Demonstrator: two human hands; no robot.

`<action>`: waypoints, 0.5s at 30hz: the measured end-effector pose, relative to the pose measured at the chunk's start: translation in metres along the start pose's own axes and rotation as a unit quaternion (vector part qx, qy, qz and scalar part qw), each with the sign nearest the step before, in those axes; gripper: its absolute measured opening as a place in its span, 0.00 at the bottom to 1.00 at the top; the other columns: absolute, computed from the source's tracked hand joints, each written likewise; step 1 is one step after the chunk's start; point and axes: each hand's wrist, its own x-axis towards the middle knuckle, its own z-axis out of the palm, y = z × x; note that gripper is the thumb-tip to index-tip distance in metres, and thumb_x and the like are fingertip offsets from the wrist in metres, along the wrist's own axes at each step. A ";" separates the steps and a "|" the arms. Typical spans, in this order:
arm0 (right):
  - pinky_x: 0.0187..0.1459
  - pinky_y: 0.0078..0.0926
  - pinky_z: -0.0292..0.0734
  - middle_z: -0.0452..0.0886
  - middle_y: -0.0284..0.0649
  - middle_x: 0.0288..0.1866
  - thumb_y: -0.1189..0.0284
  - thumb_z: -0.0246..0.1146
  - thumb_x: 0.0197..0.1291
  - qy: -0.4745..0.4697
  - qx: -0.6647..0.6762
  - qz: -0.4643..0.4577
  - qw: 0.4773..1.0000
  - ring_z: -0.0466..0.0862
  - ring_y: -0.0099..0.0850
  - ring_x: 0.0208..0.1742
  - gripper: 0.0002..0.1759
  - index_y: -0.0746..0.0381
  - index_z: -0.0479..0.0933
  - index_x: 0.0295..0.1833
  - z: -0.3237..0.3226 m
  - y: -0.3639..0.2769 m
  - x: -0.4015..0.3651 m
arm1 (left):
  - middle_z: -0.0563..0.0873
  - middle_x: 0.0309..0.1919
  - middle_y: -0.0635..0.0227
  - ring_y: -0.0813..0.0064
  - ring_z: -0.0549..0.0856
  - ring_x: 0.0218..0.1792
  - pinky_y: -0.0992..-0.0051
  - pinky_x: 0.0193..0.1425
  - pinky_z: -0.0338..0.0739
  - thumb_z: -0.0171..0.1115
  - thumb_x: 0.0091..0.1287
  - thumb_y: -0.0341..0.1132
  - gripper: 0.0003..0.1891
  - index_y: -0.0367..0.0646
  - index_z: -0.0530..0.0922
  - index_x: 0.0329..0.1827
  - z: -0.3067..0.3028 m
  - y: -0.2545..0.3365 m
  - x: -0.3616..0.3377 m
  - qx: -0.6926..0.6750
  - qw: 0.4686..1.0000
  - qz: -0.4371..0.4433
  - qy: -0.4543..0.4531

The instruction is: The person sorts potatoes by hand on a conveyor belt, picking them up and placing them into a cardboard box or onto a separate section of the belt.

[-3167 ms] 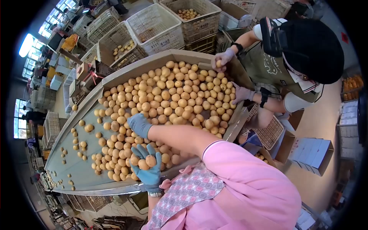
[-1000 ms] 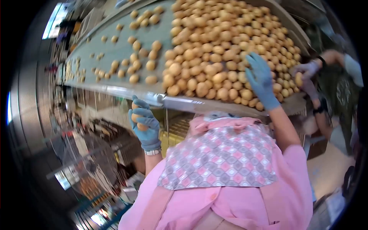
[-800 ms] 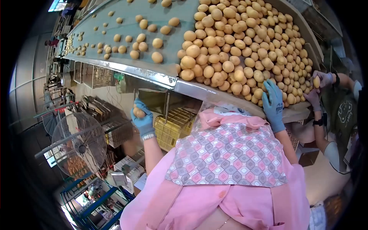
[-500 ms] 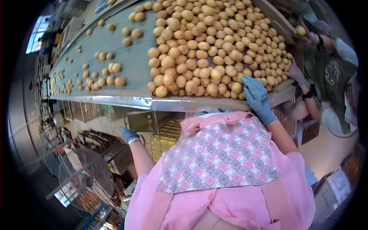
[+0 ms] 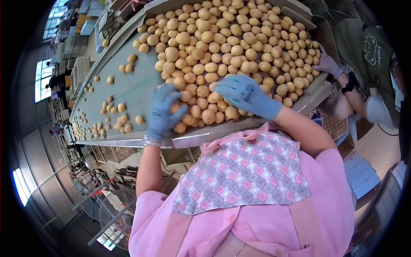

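While the fruit [image 5: 222, 55] lies heaped on the tabletop [image 5: 128, 90], you're at its near edge.
Your right hand [image 5: 242, 92] lies open, fingers spread across the pile; your left hand [image 5: 162, 111] curls over a few, grip unclear. A co-worker's hand [image 5: 327, 64] touches the right edge.

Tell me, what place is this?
Probably a produce sorting shed: a long belt heaped with round yellowish produce, gloved left hand and right hand on the pile, a co-worker's hand at its edge.

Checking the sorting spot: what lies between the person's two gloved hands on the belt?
In the head view, tan potatoes packed touching one another fill the stretch between the left hand and the right hand.
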 end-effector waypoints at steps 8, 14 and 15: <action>0.41 0.37 0.84 0.90 0.35 0.46 0.68 0.69 0.68 -0.246 -0.207 0.205 0.925 0.91 0.34 0.49 0.10 0.52 0.82 0.53 0.115 -0.013 0.083 | 0.81 0.72 0.48 0.44 0.75 0.75 0.48 0.81 0.66 0.75 0.68 0.39 0.32 0.45 0.79 0.76 -0.033 -0.129 0.000 0.373 0.848 -0.355 0.124; 0.48 0.42 0.88 0.90 0.41 0.47 0.65 0.69 0.70 -0.189 -0.040 0.231 0.954 0.92 0.43 0.50 0.11 0.55 0.80 0.53 0.094 0.028 0.088 | 0.75 0.77 0.45 0.38 0.71 0.79 0.44 0.83 0.62 0.73 0.68 0.38 0.35 0.46 0.75 0.80 0.027 0.011 0.086 0.037 0.979 -0.052 0.194; 0.52 0.42 0.87 0.89 0.43 0.51 0.64 0.69 0.70 -0.162 0.009 0.231 0.959 0.90 0.44 0.53 0.14 0.55 0.80 0.57 0.089 0.031 0.082 | 0.75 0.77 0.45 0.38 0.70 0.80 0.45 0.84 0.62 0.73 0.68 0.38 0.35 0.46 0.76 0.80 0.037 0.036 0.094 0.019 0.982 -0.027 0.187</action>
